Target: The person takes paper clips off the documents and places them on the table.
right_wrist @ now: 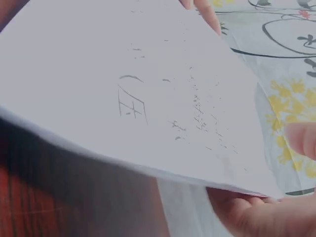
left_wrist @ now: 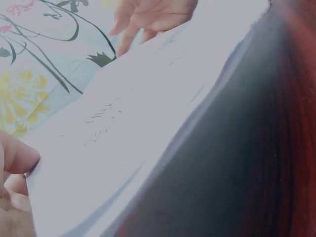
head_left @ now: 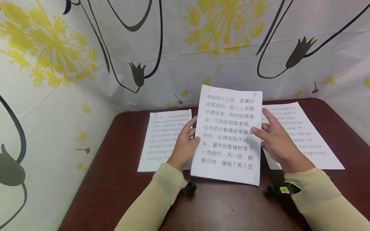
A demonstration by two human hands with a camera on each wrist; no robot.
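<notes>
In the head view, a stack of white paper [head_left: 226, 138] printed with Chinese characters is held up at a tilt above the table. My left hand [head_left: 185, 146] grips its left edge, thumb in front and fingers behind. The right hand [head_left: 277, 141] is at the right edge, its thumb over the front in the head view. The right wrist view shows the right fingers [right_wrist: 242, 210] curled under the edge while the thumb stands a little away from the sheet. A pink paper clip [head_left: 255, 93] and a pale yellow one [head_left: 209, 89] sit on the top edge.
Two sheets of English text lie on the dark wooden table [head_left: 115, 192]: a left sheet [head_left: 162, 138] and a right sheet [head_left: 315, 138], both partly covered by hands and the held stack. A patterned cloth [head_left: 179, 64] hangs behind the table and along its left side.
</notes>
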